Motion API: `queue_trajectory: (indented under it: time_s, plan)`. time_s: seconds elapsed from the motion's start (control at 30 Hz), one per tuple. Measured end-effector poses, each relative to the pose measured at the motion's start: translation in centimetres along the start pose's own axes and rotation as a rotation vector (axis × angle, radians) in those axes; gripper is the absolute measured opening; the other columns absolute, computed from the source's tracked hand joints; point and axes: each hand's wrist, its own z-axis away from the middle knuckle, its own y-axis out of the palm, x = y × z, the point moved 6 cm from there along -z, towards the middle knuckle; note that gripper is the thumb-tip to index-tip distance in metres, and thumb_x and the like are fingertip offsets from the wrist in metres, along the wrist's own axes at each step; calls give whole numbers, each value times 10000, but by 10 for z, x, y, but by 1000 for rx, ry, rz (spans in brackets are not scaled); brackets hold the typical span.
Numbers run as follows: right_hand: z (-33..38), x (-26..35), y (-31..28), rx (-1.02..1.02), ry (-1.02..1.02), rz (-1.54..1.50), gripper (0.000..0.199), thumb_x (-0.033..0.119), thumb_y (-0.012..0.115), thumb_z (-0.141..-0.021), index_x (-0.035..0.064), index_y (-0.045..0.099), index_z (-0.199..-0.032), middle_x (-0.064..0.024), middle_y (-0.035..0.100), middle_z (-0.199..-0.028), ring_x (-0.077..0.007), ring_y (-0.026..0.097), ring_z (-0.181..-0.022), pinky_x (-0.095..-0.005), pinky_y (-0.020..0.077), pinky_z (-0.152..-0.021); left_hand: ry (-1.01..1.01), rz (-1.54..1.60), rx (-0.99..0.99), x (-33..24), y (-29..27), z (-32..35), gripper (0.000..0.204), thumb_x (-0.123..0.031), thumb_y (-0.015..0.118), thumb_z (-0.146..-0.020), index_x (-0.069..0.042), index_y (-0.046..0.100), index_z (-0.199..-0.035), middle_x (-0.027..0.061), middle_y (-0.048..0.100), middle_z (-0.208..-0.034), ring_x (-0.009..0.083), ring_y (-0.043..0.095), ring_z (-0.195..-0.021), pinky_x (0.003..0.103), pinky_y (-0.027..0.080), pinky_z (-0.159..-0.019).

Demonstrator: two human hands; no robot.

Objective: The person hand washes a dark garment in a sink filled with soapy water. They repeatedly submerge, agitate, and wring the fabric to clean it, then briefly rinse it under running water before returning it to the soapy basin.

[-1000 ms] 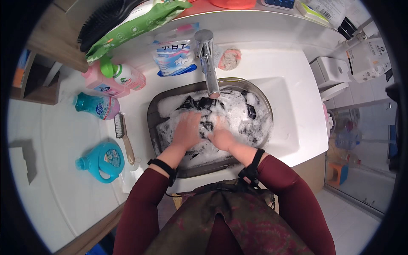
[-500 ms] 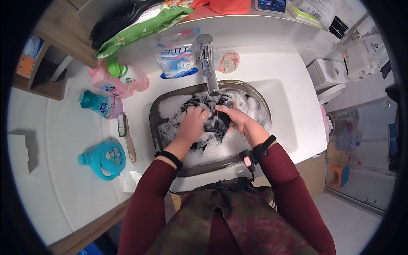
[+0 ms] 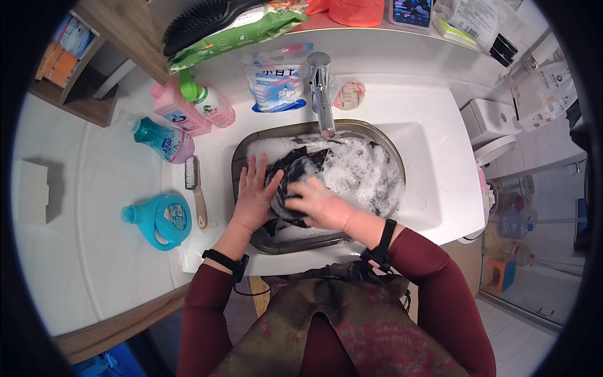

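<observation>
1. A person's left hand (image 3: 254,196), fingers spread flat, presses on a dark wet garment (image 3: 294,179) in a grey basin (image 3: 242,164) of suds.
2. The right hand (image 3: 318,204) curls over the same cloth, gripping a bunched fold just beside the left.
3. A chrome tap (image 3: 321,94) stands beyond both hands.
4. A scrub brush (image 3: 195,190) and a teal detergent bottle (image 3: 160,219) lie left of the left hand.

White washstand counter (image 3: 433,125) bearing a soapy metal basin (image 3: 251,144) under a chrome tap (image 3: 321,94), a refill pouch (image 3: 276,81), pink bottles (image 3: 188,110), a teal bottle (image 3: 160,139), a scrub brush (image 3: 195,188) and a blue detergent jug (image 3: 160,218).
</observation>
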Motion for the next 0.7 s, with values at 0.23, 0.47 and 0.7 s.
queue_trajectory:
  time_s: [0.23,0.47,0.7]
  plan:
    - [23,-8,33,254,178,50,754,132,825,-647,145,515,-1333,-162,412,-1434,-435,455,-1216,-506,457,-1030,-114,113,388,-17,37,3,998,-202,908,-540,-161,402,-1399,169,462,-1397,386,363,-1400,553,333,-1111]
    - [30,-68,56,223,532,27,697,94,725,-751,85,421,-1378,-245,355,-1462,-471,391,-1302,-498,413,-1070,-130,-9,634,-8,70,-40,1027,-391,944,-475,-75,478,-1334,185,556,-1286,371,467,-1275,477,342,-1067]
    - [16,-130,45,-103,813,-229,580,-1,600,-810,65,385,-1344,-289,483,-1321,-500,518,-1175,-507,450,-1001,-104,119,856,24,94,-120,1130,-479,945,-457,-48,459,-1382,265,653,-1163,390,624,-1120,458,482,-975]
